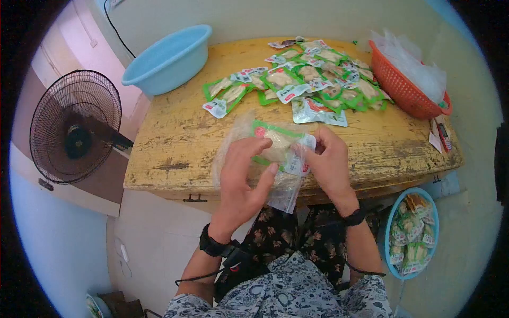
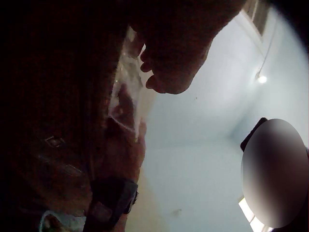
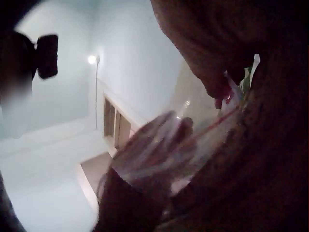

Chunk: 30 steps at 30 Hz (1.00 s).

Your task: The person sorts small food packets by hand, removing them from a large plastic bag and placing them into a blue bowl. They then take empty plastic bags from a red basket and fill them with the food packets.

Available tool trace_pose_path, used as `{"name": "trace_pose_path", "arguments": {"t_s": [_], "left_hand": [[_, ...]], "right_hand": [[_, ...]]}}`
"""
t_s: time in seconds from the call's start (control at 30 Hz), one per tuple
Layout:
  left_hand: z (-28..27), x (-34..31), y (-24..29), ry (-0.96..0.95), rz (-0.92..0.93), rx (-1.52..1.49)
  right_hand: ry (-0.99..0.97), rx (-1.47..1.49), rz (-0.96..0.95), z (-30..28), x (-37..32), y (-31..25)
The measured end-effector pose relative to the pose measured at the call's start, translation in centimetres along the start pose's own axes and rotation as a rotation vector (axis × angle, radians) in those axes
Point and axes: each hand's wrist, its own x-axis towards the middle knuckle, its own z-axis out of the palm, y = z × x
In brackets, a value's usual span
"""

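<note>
In the head view, a green-edged food packet point(image 1: 278, 144) with a pale filling lies over a clear plastic bag point(image 1: 286, 197) at the table's front edge. My right hand point(image 1: 330, 161) pinches the packet's white printed end between thumb and fingers. My left hand point(image 1: 241, 180) is at the packet's left side, thumb and forefinger spread apart over it and over the bag. Both wrist views are dark; the clear bag point(image 2: 126, 92) shows between the hands in the left one, and the bag film point(image 3: 159, 154) crosses the right one.
Behind the hands, several similar packets point(image 1: 302, 79) are heaped on the worn yellow table point(image 1: 175, 138). A blue basin point(image 1: 169, 61) stands back left, an orange basket point(image 1: 405, 85) with clear bags back right. A fan point(image 1: 77, 130) is at left; a tub of packets point(image 1: 436, 228) sits low at right.
</note>
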Motion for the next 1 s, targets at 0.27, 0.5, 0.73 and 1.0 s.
{"name": "trace_pose_path", "arguments": {"t_s": [0.27,0.5,0.73,1.0], "left_hand": [[-0.4,-1.6,-0.5,-0.032,0.126,0.222],[-1.6,-0.3,-0.6,-0.106,0.056,0.243],[-1.7,-0.8,-1.1,-0.142,0.052,0.182],[-1.8,-1.2,-1.0,-0.114,-0.004,0.106]], "right_hand": [[-0.091,-0.470,-0.197,1.7,0.6,-2.8],[-0.207,-0.356,-0.358,2.1,2.8,-2.7],[-0.139,-0.506,-0.387,-3.0,8.5,-1.5],[-0.118,-0.842,-0.598,0.3,13.1,-0.7]]}}
